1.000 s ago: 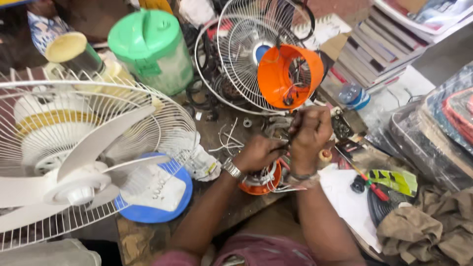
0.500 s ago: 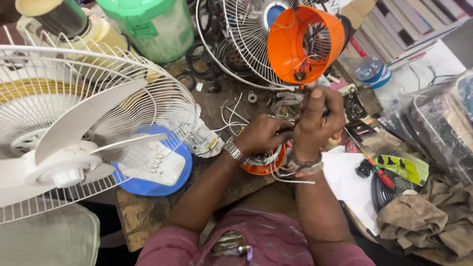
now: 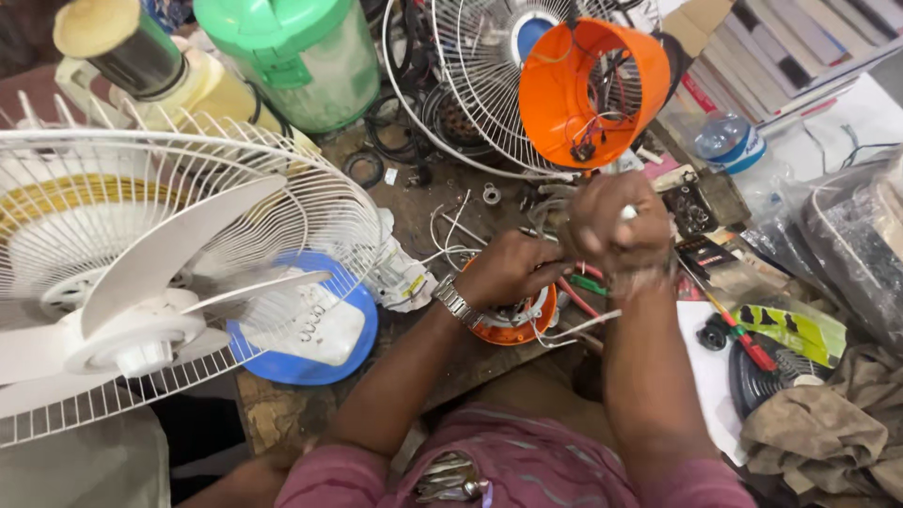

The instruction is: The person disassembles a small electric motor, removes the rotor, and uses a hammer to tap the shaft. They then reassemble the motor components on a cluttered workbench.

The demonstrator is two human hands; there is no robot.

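Orange and round, a small fan motor base sits on the wooden workbench, directly under the left hand and just below and left of the right hand. Left hand curled loosely over the base's upper rim, fingers bent and pressed to the bundle of white and red wires that spill out of it; metal wristwatch on that wrist. Right hand raised a little higher, fist-like, fingers closed around something small and pale at the knuckles; cannot tell exactly what. Hands touching or nearly so, right above left.

Beyond the hands, toward the far edge: an orange cone-shaped motor housing with loose wiring inside, fixed against a white wire fan guard. Left of that, a green-lidded plastic jar. Nearer on the left, a large white table fan with blades and grille, its blue base lying beside the left forearm. To the right, a red-handled screwdriver, a clear water bottle with blue cap, stacked books, crumpled brown cloth.
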